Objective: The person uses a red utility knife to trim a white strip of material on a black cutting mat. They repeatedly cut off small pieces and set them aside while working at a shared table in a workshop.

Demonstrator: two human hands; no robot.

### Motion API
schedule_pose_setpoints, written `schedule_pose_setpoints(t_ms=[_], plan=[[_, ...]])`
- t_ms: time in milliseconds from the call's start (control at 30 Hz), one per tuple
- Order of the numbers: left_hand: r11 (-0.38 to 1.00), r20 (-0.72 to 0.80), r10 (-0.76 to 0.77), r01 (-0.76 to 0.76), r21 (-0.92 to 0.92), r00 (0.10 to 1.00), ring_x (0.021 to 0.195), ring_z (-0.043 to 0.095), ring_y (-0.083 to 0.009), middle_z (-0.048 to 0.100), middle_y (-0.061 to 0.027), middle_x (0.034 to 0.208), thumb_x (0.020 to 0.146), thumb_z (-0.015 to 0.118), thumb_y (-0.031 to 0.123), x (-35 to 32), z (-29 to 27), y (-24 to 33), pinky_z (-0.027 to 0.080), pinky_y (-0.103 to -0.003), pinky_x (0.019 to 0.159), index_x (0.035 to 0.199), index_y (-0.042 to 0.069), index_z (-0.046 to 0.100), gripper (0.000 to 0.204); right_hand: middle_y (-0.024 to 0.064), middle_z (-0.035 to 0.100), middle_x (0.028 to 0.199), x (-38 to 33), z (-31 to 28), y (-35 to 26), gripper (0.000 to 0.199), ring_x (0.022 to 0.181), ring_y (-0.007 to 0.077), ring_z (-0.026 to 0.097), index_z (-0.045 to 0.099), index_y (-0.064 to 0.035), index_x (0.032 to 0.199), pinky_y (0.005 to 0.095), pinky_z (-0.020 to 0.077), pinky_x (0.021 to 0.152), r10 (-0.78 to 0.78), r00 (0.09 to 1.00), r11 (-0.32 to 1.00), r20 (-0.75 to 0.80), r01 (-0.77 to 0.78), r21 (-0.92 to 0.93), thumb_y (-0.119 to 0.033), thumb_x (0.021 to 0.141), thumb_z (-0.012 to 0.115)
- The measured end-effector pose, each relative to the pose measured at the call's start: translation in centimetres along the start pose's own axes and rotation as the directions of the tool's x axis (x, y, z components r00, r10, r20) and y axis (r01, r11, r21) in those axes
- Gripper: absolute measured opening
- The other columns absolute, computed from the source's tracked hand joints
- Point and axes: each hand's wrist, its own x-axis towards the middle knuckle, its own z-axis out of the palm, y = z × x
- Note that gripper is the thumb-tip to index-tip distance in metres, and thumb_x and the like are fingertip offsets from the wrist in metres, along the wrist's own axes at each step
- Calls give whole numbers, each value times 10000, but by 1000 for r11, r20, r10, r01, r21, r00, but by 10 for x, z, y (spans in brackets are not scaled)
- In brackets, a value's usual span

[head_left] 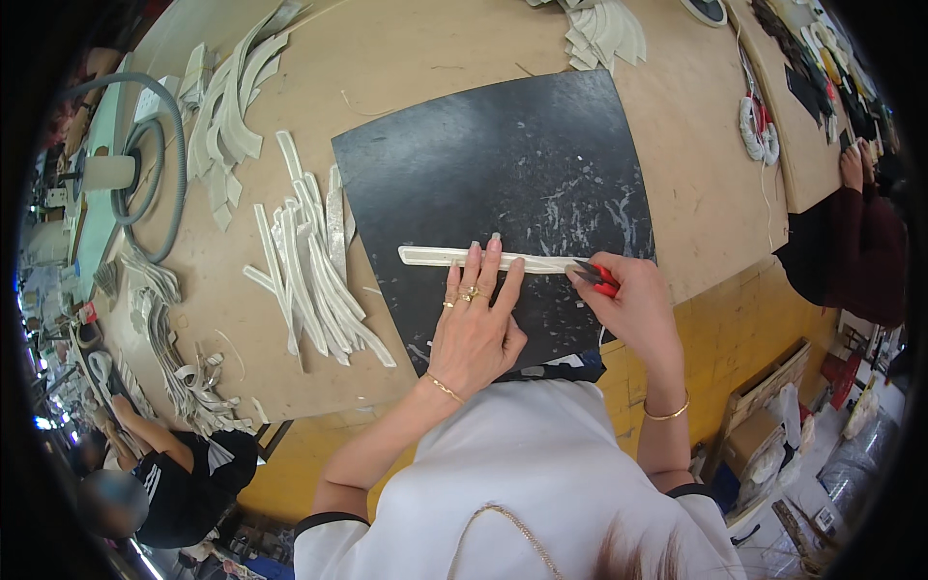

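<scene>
A narrow white fabric strip [425, 255] with stitched edges lies across the black mat [464, 155]. My left hand [474, 324] is laid over it with fingers stretched out, their tips pressing the strip to the mat. Closed around a pair of red-handled snips [601, 278], my right hand [633, 304] is at the strip's right end. The dark blades point left and touch or nearly touch the strip; I cannot tell whether they are apart. Part of the strip is hidden under my left fingers, and its right tip is behind the snips and right hand.
Left of the mat is a pile of similar white strips [314, 280]. Curved pale pieces [227, 126] lie at the far left, more [604, 34] at the far edge. Scissors with wrapped handles [757, 130] rest at right. Co-workers [193, 464] are on both sides.
</scene>
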Motion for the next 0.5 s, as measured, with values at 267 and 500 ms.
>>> schedule_pose_setpoints(t_ms=[267,500], plan=[[997,-28,-75,74,-16,997,1453,244,-460,244,-259,1578,779,596,173,1,2,6,204,-593,1165,1476,-3,375,753,44,376,512,3,-16,15,259,490,161,329,653,2,763,322,301,484,-30,999,997,32,28,71,-211,889,728],[995,17,-93,92,37,996,1471,158,-490,194,-272,1594,776,566,175,1,3,9,116,-628,1169,1505,26,346,776,124,476,543,11,-22,22,234,509,303,457,591,-13,734,385,363,515,-2,993,1000,117,3,-11,-172,837,729]])
